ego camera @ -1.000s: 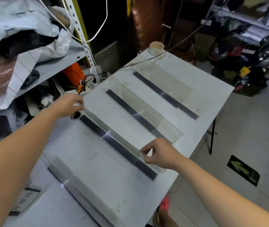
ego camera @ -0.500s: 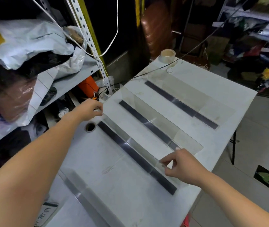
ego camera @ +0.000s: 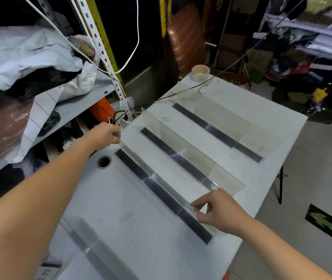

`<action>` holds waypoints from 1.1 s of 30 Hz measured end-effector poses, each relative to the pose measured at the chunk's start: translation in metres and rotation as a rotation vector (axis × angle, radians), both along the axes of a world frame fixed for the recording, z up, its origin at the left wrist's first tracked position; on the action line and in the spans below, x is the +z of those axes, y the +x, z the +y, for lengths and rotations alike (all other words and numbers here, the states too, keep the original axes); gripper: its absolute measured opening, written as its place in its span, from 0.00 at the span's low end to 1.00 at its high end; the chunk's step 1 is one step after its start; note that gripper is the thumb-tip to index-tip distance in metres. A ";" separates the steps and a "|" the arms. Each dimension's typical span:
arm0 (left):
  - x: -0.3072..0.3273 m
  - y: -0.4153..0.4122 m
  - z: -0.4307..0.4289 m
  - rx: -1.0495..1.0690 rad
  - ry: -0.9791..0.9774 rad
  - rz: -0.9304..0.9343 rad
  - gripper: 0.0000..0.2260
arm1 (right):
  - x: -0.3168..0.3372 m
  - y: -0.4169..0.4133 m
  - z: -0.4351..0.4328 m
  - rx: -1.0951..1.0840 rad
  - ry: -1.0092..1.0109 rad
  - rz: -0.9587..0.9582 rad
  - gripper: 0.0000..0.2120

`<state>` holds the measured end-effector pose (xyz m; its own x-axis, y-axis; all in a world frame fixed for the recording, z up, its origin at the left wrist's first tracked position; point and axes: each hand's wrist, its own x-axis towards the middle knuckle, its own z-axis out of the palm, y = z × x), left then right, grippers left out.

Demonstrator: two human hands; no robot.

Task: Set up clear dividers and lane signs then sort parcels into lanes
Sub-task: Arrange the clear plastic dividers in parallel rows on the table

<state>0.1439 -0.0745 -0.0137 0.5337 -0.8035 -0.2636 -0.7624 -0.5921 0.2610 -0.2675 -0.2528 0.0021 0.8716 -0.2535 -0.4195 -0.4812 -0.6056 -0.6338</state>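
Several clear dividers with dark base strips stand across the white table [ego camera: 272, 118]. I hold one clear divider [ego camera: 157, 178] at both ends: my left hand [ego camera: 105, 135] pinches its far top corner, my right hand [ego camera: 217, 213] pinches its near top edge. Its dark base strip [ego camera: 161, 193] lies on the table. Beyond it stand a second divider [ego camera: 183, 150] and a third divider [ego camera: 227, 118]. Another divider [ego camera: 92, 245] lies closer to me at the lower left. A lane sign [ego camera: 46, 272] with printed characters shows at the bottom left edge.
A roll of clear tape [ego camera: 200, 72] sits at the table's far corner, with a cable [ego camera: 181, 91] running past it. A round hole [ego camera: 104, 161] opens in the table near my left arm. Shelving with bagged parcels [ego camera: 29, 55] stands left. Floor drops off right.
The view has shifted, so the table sits further right and lower in frame. Both hands keep their pinch on the same divider's ends. The divider stays about where it was.
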 end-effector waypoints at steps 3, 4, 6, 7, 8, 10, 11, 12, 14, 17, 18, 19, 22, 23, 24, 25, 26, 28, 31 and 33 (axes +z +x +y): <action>-0.001 -0.001 0.004 0.006 -0.002 0.008 0.08 | -0.003 -0.003 0.004 0.027 0.065 -0.009 0.14; -0.001 -0.002 0.006 0.004 -0.002 0.011 0.07 | -0.005 -0.004 0.005 0.026 0.078 -0.022 0.10; -0.002 -0.003 0.011 0.003 -0.010 0.017 0.06 | -0.008 -0.005 0.008 0.029 0.066 -0.047 0.04; -0.001 -0.004 0.014 0.006 -0.015 0.019 0.06 | -0.009 -0.005 0.010 0.025 0.065 -0.050 0.05; -0.001 -0.006 0.016 0.011 -0.019 0.021 0.06 | -0.009 -0.005 0.011 0.014 0.074 -0.037 0.07; -0.001 -0.007 0.020 0.021 -0.026 0.022 0.05 | -0.009 -0.005 0.014 0.013 0.078 -0.009 0.11; -0.002 -0.008 0.022 0.026 -0.030 0.024 0.05 | -0.007 -0.005 0.016 0.021 0.076 -0.006 0.11; -0.002 -0.008 0.023 0.028 -0.035 0.023 0.05 | -0.006 -0.005 0.017 0.024 0.073 0.003 0.11; -0.001 -0.009 0.026 0.019 -0.041 0.006 0.04 | -0.003 -0.004 0.021 0.030 0.065 0.020 0.09; 0.001 -0.009 0.028 -0.006 -0.053 -0.005 0.04 | -0.001 -0.006 0.025 0.043 0.048 0.024 0.11; 0.002 -0.010 0.030 -0.013 -0.051 -0.006 0.04 | -0.001 -0.006 0.026 0.039 0.040 0.022 0.11; 0.003 -0.010 0.031 -0.018 -0.045 -0.006 0.04 | -0.002 -0.006 0.027 0.032 0.040 0.018 0.11; 0.001 -0.012 0.037 -0.010 -0.032 -0.006 0.04 | -0.004 -0.007 0.030 0.025 0.037 0.015 0.12; -0.001 -0.013 0.038 -0.006 -0.043 -0.012 0.03 | -0.004 -0.008 0.031 0.024 0.039 0.005 0.10; -0.003 -0.014 0.039 -0.001 -0.061 -0.018 0.03 | -0.006 -0.008 0.032 0.022 0.038 0.004 0.11; -0.004 -0.014 0.039 0.002 -0.077 -0.022 0.03 | -0.008 -0.009 0.033 0.022 0.035 0.002 0.11; -0.005 -0.014 0.039 0.003 -0.090 -0.027 0.03 | -0.011 -0.009 0.034 0.018 0.023 0.008 0.13; -0.005 -0.014 0.039 0.005 -0.102 -0.036 0.03 | -0.015 -0.010 0.034 0.009 0.006 0.020 0.14; -0.005 -0.014 0.039 0.015 -0.110 -0.038 0.03 | -0.014 -0.010 0.035 0.009 0.009 0.006 0.13; -0.006 -0.015 0.040 0.020 -0.105 -0.038 0.03 | -0.013 -0.010 0.037 0.014 0.001 0.004 0.13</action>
